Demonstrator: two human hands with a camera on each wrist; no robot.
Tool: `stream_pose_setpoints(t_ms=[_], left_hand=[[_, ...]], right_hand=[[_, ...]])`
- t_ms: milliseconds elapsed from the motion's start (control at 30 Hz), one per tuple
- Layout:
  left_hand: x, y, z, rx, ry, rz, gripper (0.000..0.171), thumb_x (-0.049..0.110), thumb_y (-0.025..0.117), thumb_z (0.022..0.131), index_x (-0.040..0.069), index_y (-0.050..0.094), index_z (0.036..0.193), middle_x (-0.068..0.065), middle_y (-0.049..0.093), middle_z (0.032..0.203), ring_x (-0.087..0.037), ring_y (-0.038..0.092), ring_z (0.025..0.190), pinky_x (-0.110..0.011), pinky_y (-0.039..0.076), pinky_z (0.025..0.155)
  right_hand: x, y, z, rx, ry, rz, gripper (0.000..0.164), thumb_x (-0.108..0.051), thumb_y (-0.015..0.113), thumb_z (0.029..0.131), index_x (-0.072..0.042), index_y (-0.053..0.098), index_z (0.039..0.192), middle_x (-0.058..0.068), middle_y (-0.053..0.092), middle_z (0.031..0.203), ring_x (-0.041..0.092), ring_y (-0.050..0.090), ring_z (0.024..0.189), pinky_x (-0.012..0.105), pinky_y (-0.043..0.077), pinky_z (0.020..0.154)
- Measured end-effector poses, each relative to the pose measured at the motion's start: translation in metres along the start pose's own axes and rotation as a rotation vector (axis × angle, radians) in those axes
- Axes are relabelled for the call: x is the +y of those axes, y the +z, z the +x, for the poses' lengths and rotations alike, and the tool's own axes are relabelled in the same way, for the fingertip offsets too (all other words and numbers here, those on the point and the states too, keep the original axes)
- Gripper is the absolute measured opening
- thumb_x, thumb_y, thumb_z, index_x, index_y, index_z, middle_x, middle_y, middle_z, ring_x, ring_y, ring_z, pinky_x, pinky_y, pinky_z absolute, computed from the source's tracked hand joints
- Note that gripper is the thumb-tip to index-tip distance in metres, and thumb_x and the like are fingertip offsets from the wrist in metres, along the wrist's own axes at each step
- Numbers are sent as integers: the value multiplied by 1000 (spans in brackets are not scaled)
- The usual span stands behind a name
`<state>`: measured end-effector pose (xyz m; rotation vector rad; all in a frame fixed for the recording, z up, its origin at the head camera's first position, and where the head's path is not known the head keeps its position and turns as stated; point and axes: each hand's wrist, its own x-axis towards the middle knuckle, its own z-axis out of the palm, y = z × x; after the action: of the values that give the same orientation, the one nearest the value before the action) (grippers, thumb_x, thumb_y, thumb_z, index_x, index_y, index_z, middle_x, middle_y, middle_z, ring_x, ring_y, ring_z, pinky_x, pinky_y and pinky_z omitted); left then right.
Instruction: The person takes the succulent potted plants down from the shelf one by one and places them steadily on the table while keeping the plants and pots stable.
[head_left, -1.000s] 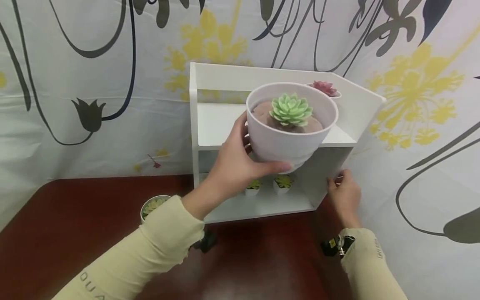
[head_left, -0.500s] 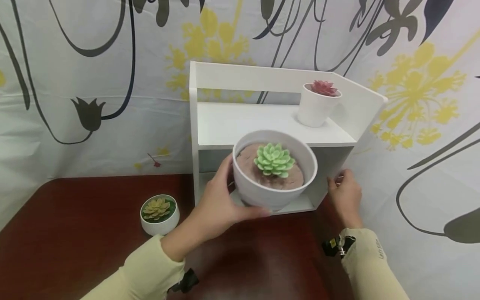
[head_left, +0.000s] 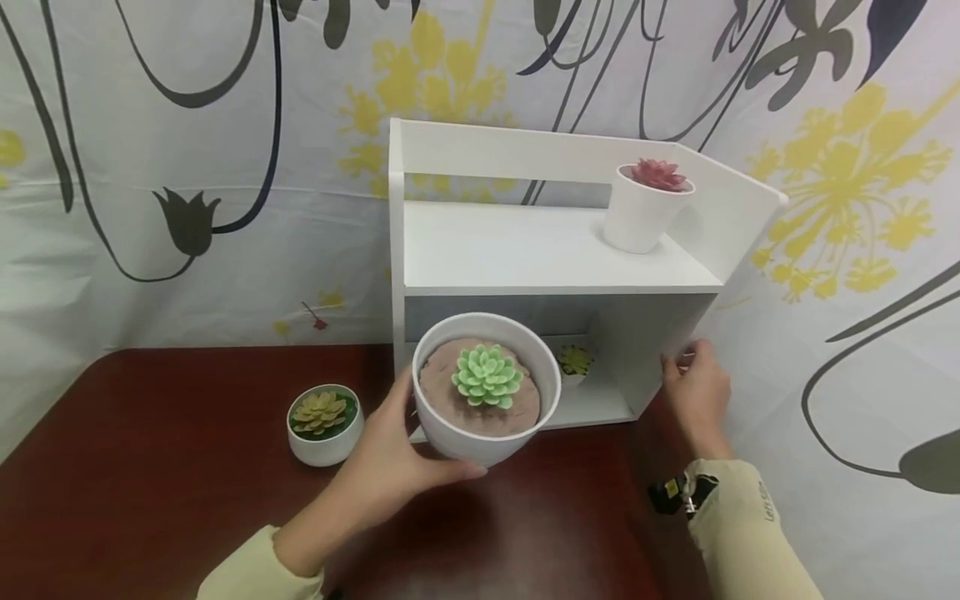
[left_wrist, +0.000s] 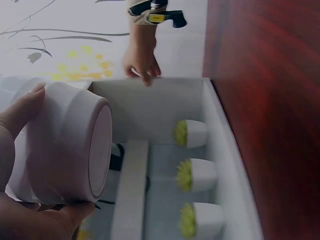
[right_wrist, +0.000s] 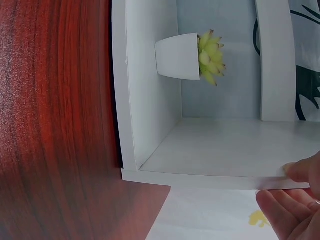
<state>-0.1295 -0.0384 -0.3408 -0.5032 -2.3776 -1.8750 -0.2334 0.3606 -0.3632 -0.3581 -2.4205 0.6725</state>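
Note:
My left hand (head_left: 390,467) grips a large white flower pot (head_left: 468,447) with a green succulent (head_left: 487,377) set in brown filling. It is held in the air before the lower compartment of a white shelf (head_left: 517,250), tilted so its top faces me. In the left wrist view, thumb and fingers wrap the pot's ribbed wall. My right hand (head_left: 699,396) pinches the edge of the shelf's right side panel (right_wrist: 225,181), thumb inside and fingers outside. In the lower compartment stand several small white pots (left_wrist: 202,175) with yellow-green succulents; the large pot partly hides them in the head view.
A white pot (head_left: 647,212) with a red succulent stands on the upper shelf board, at the right. Left of the shelf, a low white bowl (head_left: 322,450) with a yellowish succulent sits on the dark red table (head_left: 187,467). A patterned cloth (head_left: 225,125) hangs behind.
My left hand has brought the large pot down and to the left, from before the upper board to before the lower compartment. My right hand keeps its place on the side panel.

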Motion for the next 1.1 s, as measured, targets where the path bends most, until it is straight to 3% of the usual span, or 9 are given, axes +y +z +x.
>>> stream_pose_setpoints(t_ms=[300,533,767,933,1100], left_hand=[[-33,-12,-24,90,-86,97,125,38,101,52,33,30,155,5,45,153,-20,43,142,-53,33,119],[-42,-28,-40,128,-199,131,128,46,99,54,29,24,156,-1,45,153,-23,42,143,-56,34,118],[-50,-51,-56,263,-179,166,128,36,101,56,35,23,158,-1,45,152,-20,42,139,-53,31,115],[-55,-69,-69,358,-234,245,128,33,100,58,31,21,159,-2,42,152,-19,41,136,-30,30,113],[-62,-88,-79,453,-258,280,128,26,100,60,37,18,159,-1,40,154,-9,38,137,-13,25,108]], right_hand=[[-1,-2,0,-21,19,-4,25,-19,59,100,4,52,108,30,68,111,47,65,101,57,51,81],[-1,-2,-1,-25,21,-10,25,-20,58,100,4,52,107,30,67,112,47,65,102,57,51,82],[0,0,-2,-14,9,-2,25,-19,58,100,4,52,107,31,67,112,47,66,102,57,51,82],[2,2,-1,13,-9,-7,24,-18,60,100,4,52,106,31,68,110,48,66,100,57,50,80],[2,2,-2,17,-15,-5,24,-18,60,100,4,53,107,30,69,109,47,67,99,57,52,80]])
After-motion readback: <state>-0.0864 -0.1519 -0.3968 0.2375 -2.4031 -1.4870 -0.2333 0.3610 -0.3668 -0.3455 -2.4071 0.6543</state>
